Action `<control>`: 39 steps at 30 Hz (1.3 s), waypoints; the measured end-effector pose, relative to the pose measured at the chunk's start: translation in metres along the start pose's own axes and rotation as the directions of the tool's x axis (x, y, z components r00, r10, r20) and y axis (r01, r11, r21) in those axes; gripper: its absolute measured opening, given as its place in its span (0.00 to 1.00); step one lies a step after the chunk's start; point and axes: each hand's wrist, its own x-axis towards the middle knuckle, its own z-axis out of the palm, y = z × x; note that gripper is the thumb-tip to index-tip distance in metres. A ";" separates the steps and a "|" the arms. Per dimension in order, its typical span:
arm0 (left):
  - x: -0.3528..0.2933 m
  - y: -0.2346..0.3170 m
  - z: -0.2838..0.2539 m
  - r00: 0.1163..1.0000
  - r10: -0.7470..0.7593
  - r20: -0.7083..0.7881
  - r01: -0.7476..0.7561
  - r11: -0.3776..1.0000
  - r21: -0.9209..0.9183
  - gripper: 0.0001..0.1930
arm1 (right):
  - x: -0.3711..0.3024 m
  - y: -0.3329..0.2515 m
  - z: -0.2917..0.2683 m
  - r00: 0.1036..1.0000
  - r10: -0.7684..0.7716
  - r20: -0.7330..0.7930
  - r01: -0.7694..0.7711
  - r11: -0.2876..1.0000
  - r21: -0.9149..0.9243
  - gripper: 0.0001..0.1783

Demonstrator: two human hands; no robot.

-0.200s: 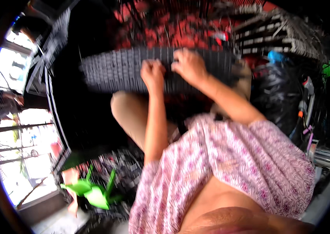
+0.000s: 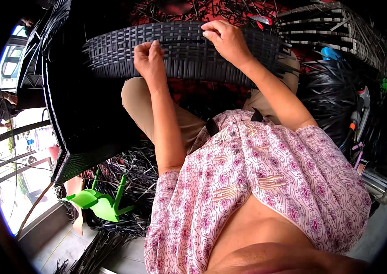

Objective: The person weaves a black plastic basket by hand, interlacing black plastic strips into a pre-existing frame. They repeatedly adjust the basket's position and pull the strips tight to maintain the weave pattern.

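Note:
A curved dark grey woven panel (image 2: 111, 52) of flat plastic strips lies across my knees, with loose strip ends at its right end. My left hand (image 2: 150, 64) is closed over the middle of the panel, its thumb pressed against the curled fingers. Farther right, near the upper edge, my right hand (image 2: 227, 43) is closed in a pinch. Anything thin between the fingers of either hand is too dark against the weave to make out.
At the left stands a big black woven piece (image 2: 56, 114). A bright green plastic object (image 2: 104, 205) lies among black strips at lower left. On the right are a bundle of black strips (image 2: 326, 96), a grey woven frame (image 2: 321, 34) and a shiny metal object (image 2: 378, 182).
My hands have moved farther apart, the left going left and the right going up. The whole view has shifted, and the panel now appears higher and sharper.

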 end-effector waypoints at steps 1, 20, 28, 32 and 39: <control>0.000 0.012 0.000 1.000 0.022 -0.001 -0.022 1.000 0.010 0.07 | 0.005 -0.003 0.003 1.000 -0.011 0.028 0.010 0.999 0.047 0.11; -0.020 -0.014 0.054 0.955 0.023 0.295 -0.275 0.435 0.857 0.12 | -0.001 0.012 0.009 0.959 0.267 0.090 -0.280 0.940 0.195 0.13; -0.011 -0.013 0.067 0.938 -0.001 0.345 -0.333 0.262 0.906 0.12 | -0.012 0.017 0.017 0.971 0.237 0.039 -0.237 0.972 0.005 0.09; -0.011 -0.021 0.064 0.911 0.065 0.406 -0.406 0.299 0.864 0.13 | -0.011 0.020 0.020 0.987 0.158 -0.016 -0.159 0.987 -0.036 0.08; -0.013 -0.034 0.058 0.918 0.129 0.375 -0.393 0.430 0.813 0.11 | -0.006 0.006 0.016 0.980 0.189 0.065 -0.171 0.961 -0.217 0.09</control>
